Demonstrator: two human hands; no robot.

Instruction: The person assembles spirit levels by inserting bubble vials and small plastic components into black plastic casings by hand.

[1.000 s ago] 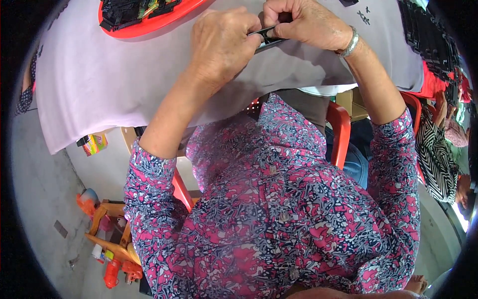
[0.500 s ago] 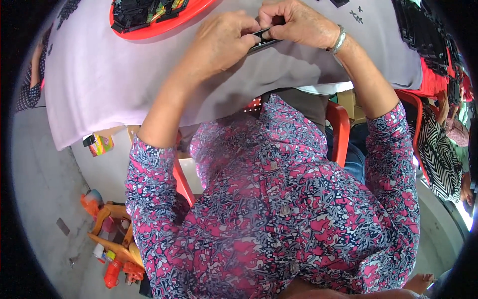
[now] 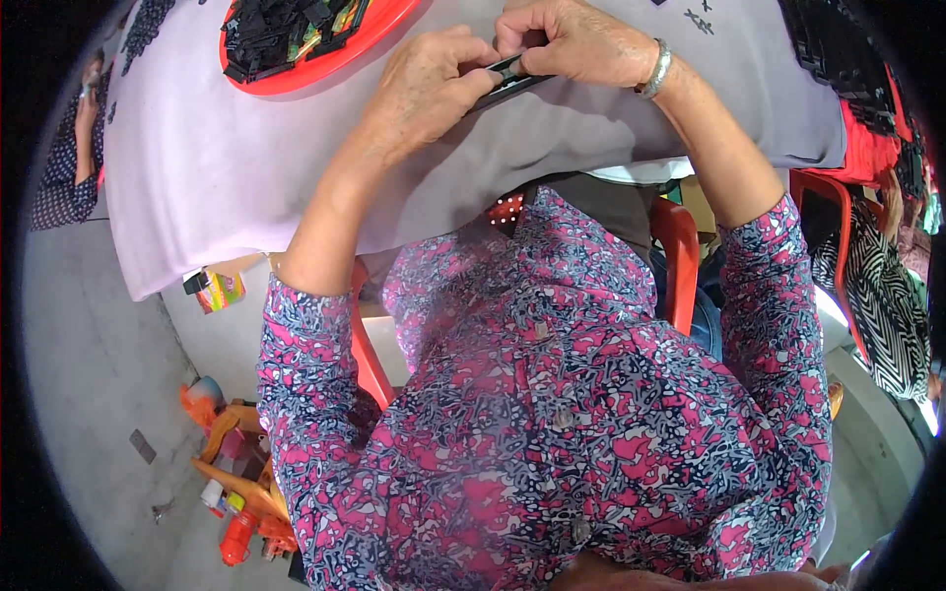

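Right now your left hand (image 3: 419, 91) and right hand (image 3: 591, 44) pinch a narrow black piece (image 3: 506, 91) between them, over the pale cloth (image 3: 227, 167); far left sits a red tray (image 3: 388, 32) of black parts (image 3: 281, 39), far right, black strips (image 3: 833, 69).

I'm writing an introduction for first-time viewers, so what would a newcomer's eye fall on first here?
The pink, navy and grey patterned shirt stands out first, filling the lower middle. Next comes the bright red tray at upper left on the pale tablecloth, heaped with black pieces. At top centre, the left grip and right grip hold a slim black strip.
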